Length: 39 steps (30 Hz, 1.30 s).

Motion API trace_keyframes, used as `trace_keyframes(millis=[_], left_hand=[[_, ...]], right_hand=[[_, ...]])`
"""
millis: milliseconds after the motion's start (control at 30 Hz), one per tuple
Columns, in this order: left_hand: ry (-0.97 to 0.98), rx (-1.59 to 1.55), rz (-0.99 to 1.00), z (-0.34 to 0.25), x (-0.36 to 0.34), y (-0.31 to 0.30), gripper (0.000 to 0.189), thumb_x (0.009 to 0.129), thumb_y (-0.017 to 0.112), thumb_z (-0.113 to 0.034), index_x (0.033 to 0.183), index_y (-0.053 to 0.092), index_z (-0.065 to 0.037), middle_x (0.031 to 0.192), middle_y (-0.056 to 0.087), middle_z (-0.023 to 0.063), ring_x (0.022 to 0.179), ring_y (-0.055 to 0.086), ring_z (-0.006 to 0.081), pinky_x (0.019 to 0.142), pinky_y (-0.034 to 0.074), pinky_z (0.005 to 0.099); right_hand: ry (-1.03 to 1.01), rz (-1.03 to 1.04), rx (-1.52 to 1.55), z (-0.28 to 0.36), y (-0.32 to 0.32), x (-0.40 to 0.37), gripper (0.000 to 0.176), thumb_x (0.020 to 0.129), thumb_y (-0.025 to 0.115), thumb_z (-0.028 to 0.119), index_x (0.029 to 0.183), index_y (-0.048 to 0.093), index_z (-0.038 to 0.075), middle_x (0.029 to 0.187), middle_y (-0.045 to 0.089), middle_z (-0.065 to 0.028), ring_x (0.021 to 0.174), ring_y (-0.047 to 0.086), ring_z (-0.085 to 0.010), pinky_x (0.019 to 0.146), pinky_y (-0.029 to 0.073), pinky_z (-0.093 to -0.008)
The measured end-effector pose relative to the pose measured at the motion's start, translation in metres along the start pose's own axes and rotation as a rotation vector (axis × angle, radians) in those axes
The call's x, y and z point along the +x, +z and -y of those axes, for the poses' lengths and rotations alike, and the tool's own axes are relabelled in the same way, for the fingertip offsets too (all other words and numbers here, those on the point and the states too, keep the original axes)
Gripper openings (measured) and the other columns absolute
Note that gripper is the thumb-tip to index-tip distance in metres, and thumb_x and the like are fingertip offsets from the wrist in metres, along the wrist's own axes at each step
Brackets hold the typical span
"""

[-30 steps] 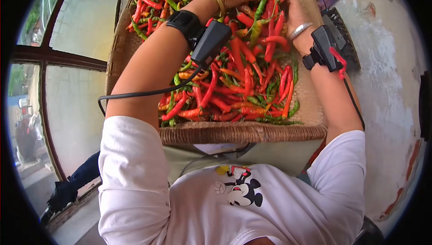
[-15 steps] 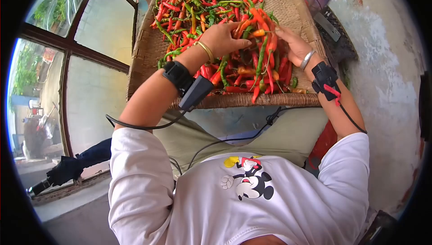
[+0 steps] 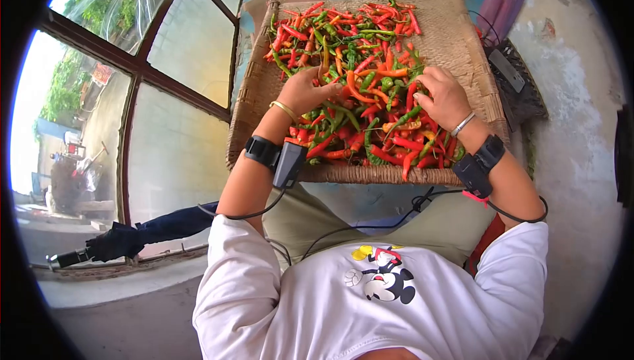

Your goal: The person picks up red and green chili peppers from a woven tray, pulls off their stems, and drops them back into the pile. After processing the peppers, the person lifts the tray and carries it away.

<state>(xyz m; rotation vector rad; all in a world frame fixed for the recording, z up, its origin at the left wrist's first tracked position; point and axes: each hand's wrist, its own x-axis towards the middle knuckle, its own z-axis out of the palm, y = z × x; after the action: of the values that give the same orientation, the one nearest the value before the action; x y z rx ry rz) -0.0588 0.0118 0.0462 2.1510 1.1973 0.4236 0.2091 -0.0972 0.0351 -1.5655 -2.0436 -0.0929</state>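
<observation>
Left hand [image 3: 309, 93] wide by peppers [image 3: 407, 143]. Right hand [image 3: 449, 100] curled; can't tell if holding. Hard push might spill some off tray [image 3: 383, 174].

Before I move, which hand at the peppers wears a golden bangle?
The left hand: it wears the golden bangle, whereas the right hand has a silvery bangle.

The left hand [image 3: 309, 92] and right hand [image 3: 446, 99], close together around raised peppers [image 3: 355, 89] half a second ago, have parted toward their own side edges of the woven tray [image 3: 456, 33]; that bunch now lies down between them.
</observation>
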Motion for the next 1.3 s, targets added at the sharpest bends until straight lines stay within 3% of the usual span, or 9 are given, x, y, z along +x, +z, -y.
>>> trace_keyframes(millis=[167, 367, 533, 633, 833, 933, 1000, 1133, 1300], left_hand=[[0.136, 0.422, -0.304, -0.01, 0.004, -0.01, 0.04, 0.068, 0.062, -0.031, 0.099, 0.055, -0.007, 0.098, 0.053, 0.0134, 0.084, 0.054, 0.0298, 0.07, 0.045, 0.0371], [0.269, 0.639, -0.265, -0.081, 0.01, 0.027, 0.029, 0.068, 0.062, -0.027, 0.091, 0.056, -0.011, 0.109, 0.044, 0.0094, 0.083, 0.054, 0.0276, 0.065, 0.046, 0.0367], [0.523, 0.595, -0.192, -0.063, 0.021, 0.069, 0.023, 0.068, 0.059, -0.021, 0.088, 0.058, -0.009, 0.103, 0.049, 0.0088, 0.087, 0.051, 0.026, 0.071, 0.045, 0.0337], [0.656, 0.421, -0.172, -0.051, 0.02, 0.081, 0.02, 0.068, 0.058, -0.013, 0.088, 0.058, -0.008, 0.101, 0.05, 0.0088, 0.086, 0.051, 0.0264, 0.072, 0.044, 0.0339], [0.762, 0.118, -0.304, -0.058, 0.021, 0.067, 0.025, 0.074, 0.054, -0.01, 0.099, 0.055, -0.004, 0.089, 0.055, 0.0113, 0.081, 0.054, 0.0274, 0.069, 0.045, 0.0345], [0.478, -0.358, -0.065, -0.068, 0.009, 0.07, 0.029, 0.078, 0.054, -0.018, 0.102, 0.052, -0.002, 0.088, 0.056, 0.0097, 0.081, 0.055, 0.0237, 0.072, 0.044, 0.0295], [0.264, -0.927, 0.165, -0.072, 0.005, 0.075, 0.04, 0.083, 0.049, -0.028, 0.111, 0.046, 0.001, 0.08, 0.058, 0.0074, 0.063, 0.052, 0.01, 0.057, 0.042, 0.0229], [0.065, -0.966, 0.337, -0.061, 0.011, 0.073, 0.035, 0.084, 0.049, -0.025, 0.108, 0.047, 0.001, 0.074, 0.057, 0.0019, 0.058, 0.049, 0.0043, 0.049, 0.035, 0.0155], [0.046, -0.877, 0.265, -0.061, 0.011, 0.077, 0.023, 0.085, 0.046, -0.02, 0.091, 0.054, 0.001, 0.063, 0.054, 0.0004, 0.049, 0.046, 0.0034, 0.044, 0.038, 0.0174]], right_hand=[[0.054, 0.113, 0.023, -0.015, 0.017, -0.003, 0.019, 0.069, 0.059, 0.017, 0.079, 0.057, 0.002, 0.078, 0.053, -0.0101, 0.081, 0.05, -0.0271, 0.071, 0.042, -0.0355], [0.12, 0.107, 0.098, -0.023, 0.001, -0.008, 0.016, 0.068, 0.06, 0.018, 0.075, 0.056, 0.004, 0.072, 0.054, -0.0102, 0.07, 0.053, -0.0287, 0.063, 0.043, -0.0367], [0.13, 0.166, 0.114, -0.023, -0.022, -0.001, 0.015, 0.068, 0.06, 0.016, 0.075, 0.056, 0.003, 0.065, 0.054, -0.0104, 0.06, 0.053, -0.0273, 0.056, 0.043, -0.0342], [0.353, -0.022, 0.488, -0.021, -0.047, 0.01, 0.016, 0.078, 0.055, 0.017, 0.078, 0.058, 0.002, 0.059, 0.053, -0.0037, 0.051, 0.048, -0.0102, 0.049, 0.039, -0.023], [0.556, -0.01, 1.203, -0.007, -0.042, 0.044, 0.021, 0.084, 0.049, 0.022, 0.085, 0.058, 0.003, 0.068, 0.056, 0.0009, 0.056, 0.052, -0.0048, 0.048, 0.041, -0.0167], [0.58, -0.053, 1.485, -0.003, 0.0, 0.043, 0.021, 0.083, 0.051, 0.023, 0.087, 0.057, 0.003, 0.074, 0.058, -0.0013, 0.062, 0.056, -0.0076, 0.053, 0.046, -0.0197], [0.611, -0.031, 1.459, 0.001, 0.017, 0.036, 0.021, 0.083, 0.052, 0.021, 0.09, 0.058, 0.002, 0.077, 0.059, -0.0024, 0.063, 0.056, -0.0091, 0.053, 0.047, -0.0205], [0.608, -0.017, 1.277, 0.005, 0.019, 0.031, 0.02, 0.082, 0.053, 0.021, 0.088, 0.058, 0.002, 0.072, 0.058, -0.0015, 0.057, 0.053, -0.0071, 0.05, 0.045, -0.0196], [0.658, -0.021, 1.188, 0.001, 0.01, 0.03, 0.021, 0.083, 0.052, 0.024, 0.081, 0.058, 0.004, 0.06, 0.053, 0.0009, 0.047, 0.047, -0.0058, 0.044, 0.041, -0.0193]])
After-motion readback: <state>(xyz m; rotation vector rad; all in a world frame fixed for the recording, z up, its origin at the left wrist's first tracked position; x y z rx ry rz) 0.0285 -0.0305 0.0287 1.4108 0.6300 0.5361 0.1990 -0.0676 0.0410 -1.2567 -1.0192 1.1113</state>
